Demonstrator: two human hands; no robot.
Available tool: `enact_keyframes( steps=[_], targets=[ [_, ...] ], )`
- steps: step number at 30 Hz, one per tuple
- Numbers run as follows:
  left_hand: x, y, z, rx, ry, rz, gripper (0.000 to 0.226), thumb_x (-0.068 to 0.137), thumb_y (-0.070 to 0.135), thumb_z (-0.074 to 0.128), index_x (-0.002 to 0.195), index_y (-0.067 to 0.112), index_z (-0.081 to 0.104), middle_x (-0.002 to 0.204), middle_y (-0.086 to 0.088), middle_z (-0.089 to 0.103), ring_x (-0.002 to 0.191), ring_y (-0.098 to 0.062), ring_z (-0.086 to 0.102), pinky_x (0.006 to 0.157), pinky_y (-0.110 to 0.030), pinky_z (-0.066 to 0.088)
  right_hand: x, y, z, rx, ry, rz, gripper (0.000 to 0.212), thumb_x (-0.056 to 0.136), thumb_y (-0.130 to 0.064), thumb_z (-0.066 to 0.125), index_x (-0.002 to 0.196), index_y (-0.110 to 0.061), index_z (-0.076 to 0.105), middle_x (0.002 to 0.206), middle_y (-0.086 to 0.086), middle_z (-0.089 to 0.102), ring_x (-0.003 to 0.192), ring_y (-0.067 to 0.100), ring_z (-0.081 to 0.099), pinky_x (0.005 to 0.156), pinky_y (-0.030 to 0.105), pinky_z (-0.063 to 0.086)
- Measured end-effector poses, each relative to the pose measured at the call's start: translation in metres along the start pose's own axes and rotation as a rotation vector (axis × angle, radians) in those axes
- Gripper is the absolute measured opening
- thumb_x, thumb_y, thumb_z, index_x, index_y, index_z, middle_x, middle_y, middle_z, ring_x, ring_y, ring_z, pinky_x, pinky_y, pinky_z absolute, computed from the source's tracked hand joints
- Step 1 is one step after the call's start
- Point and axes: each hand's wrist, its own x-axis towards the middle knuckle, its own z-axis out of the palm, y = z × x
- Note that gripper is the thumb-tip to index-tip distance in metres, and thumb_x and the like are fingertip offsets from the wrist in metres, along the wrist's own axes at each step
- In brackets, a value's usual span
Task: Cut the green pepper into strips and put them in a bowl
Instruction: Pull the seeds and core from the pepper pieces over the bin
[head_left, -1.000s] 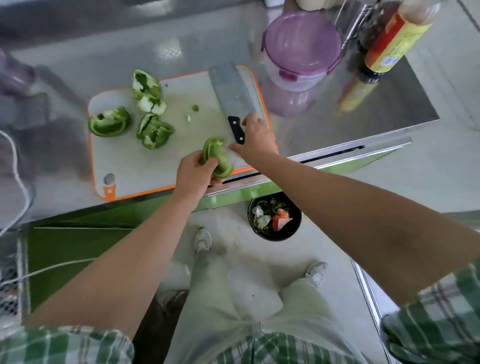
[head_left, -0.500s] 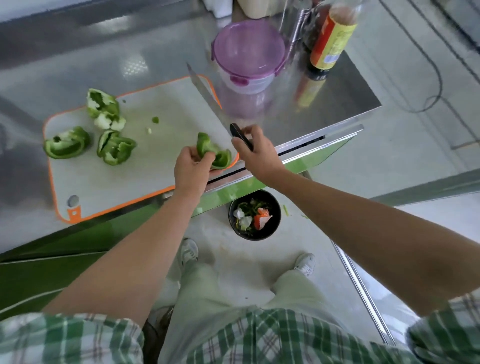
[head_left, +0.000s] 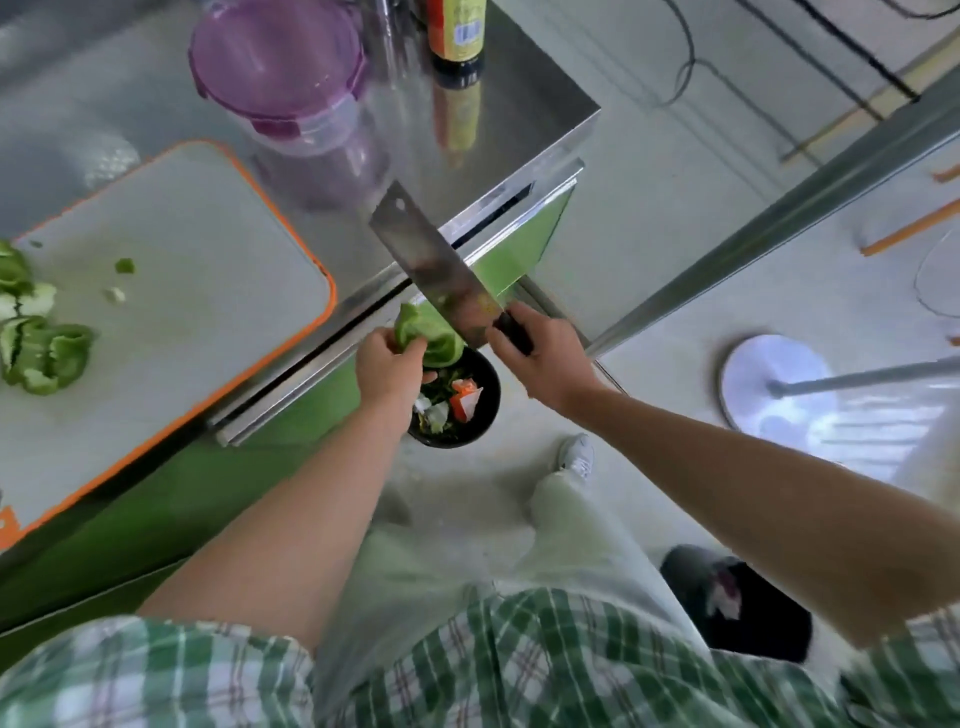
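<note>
The steel tabletop (head_left: 519, 104) fills the upper left, its far side cut off by the frame. On it lies the white cutting board (head_left: 182, 322) with the orange rim, and its left end runs out of view. Behind the board stands a clear container with a purple lid (head_left: 280, 67). Beside that is a dark bottle (head_left: 457, 36), and only its lower part shows.

Down on the floor to the right sits a white round stand base (head_left: 774, 384), blurred. Lower right there is a dark object (head_left: 737, 603) I can't identify.

Now the action, all happening off the tabletop's front edge. The right hand (head_left: 545, 358) has its fingers wrapped around the cleaver (head_left: 436, 270), the dark handle almost wholly hidden in the grip. The broad blade angles up and away over the tabletop's edge.

The left hand (head_left: 389, 374) holds a green pepper piece (head_left: 426, 338), fingers curled around its near side. The blade's lower end overlaps that piece, and whether steel touches pepper is hard to tell.

Directly below both hands, on the floor, is a black bowl (head_left: 467, 421) with green, white and orange scraps in it, its left side covered by the left wrist.

Back on the board, more pepper pieces (head_left: 47, 353) sit at the far left, partly cut off by the frame, and two tiny bits (head_left: 124, 266) lie apart from them.
</note>
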Motion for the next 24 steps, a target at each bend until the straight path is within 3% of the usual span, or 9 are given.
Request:
enact_keyframes(
  steps=[4, 7, 10, 14, 20, 24],
  targets=[
    [-0.001, -0.009, 0.012, -0.082, -0.044, -0.122, 0.009, 0.090, 0.002, 0.063, 0.096, 0.003, 0.056, 0.099, -0.012, 0.067, 0.053, -0.012, 0.069, 0.071, -0.033, 0.059, -0.015, 0.021, 0.011, -0.015, -0.013, 0.086, 0.011, 0.090, -0.017, 0.052, 0.081, -0.011, 0.052, 0.065, 0.010, 0.064, 0.051, 0.027, 0.061, 0.052, 0.040, 0.052],
    [-0.004, -0.013, 0.017, -0.102, -0.099, -0.162, 0.015, 0.090, 0.001, 0.063, 0.100, 0.005, 0.051, 0.101, -0.010, 0.066, 0.062, -0.013, 0.072, 0.070, -0.028, 0.058, -0.018, 0.027, 0.021, -0.045, -0.028, 0.075, 0.009, 0.087, -0.017, 0.051, 0.079, -0.019, 0.049, 0.065, 0.006, 0.065, 0.049, 0.023, 0.057, 0.052, 0.035, 0.050],
    [-0.006, -0.016, 0.018, -0.160, -0.164, -0.174, 0.025, 0.089, -0.001, 0.063, 0.111, 0.000, 0.051, 0.105, -0.014, 0.066, 0.068, -0.015, 0.073, 0.069, -0.025, 0.058, -0.017, 0.030, 0.029, -0.057, -0.001, 0.013, 0.006, 0.086, -0.021, 0.052, 0.082, -0.020, 0.054, 0.059, 0.000, 0.057, 0.049, 0.022, 0.049, 0.049, 0.029, 0.040],
    [-0.003, -0.018, 0.017, -0.302, -0.211, -0.230, 0.047, 0.089, 0.030, 0.064, 0.121, -0.002, 0.052, 0.113, -0.021, 0.064, 0.087, -0.023, 0.073, 0.084, -0.037, 0.058, -0.012, 0.035, 0.037, -0.135, 0.008, -0.009, 0.012, 0.087, -0.025, 0.052, 0.093, -0.016, 0.058, 0.058, 0.002, 0.053, 0.052, 0.028, 0.048, 0.048, 0.032, 0.041],
    [0.004, -0.024, 0.016, -0.296, -0.188, -0.267, 0.028, 0.097, 0.024, 0.057, 0.112, 0.000, 0.058, 0.120, -0.019, 0.062, 0.094, -0.021, 0.068, 0.079, -0.031, 0.059, -0.009, 0.038, 0.039, -0.191, -0.009, 0.023, 0.017, 0.091, -0.024, 0.050, 0.103, -0.016, 0.060, 0.065, 0.002, 0.057, 0.058, 0.028, 0.053, 0.053, 0.033, 0.043],
    [0.004, -0.020, 0.018, -0.375, -0.125, -0.322, 0.013, 0.095, 0.016, 0.061, 0.091, 0.003, 0.061, 0.102, -0.013, 0.066, 0.081, -0.020, 0.069, 0.082, -0.033, 0.059, -0.012, 0.035, 0.039, -0.147, 0.000, 0.006, 0.027, 0.093, -0.023, 0.048, 0.115, -0.023, 0.064, 0.066, -0.001, 0.061, 0.057, 0.023, 0.052, 0.054, 0.026, 0.034]
  ],
)
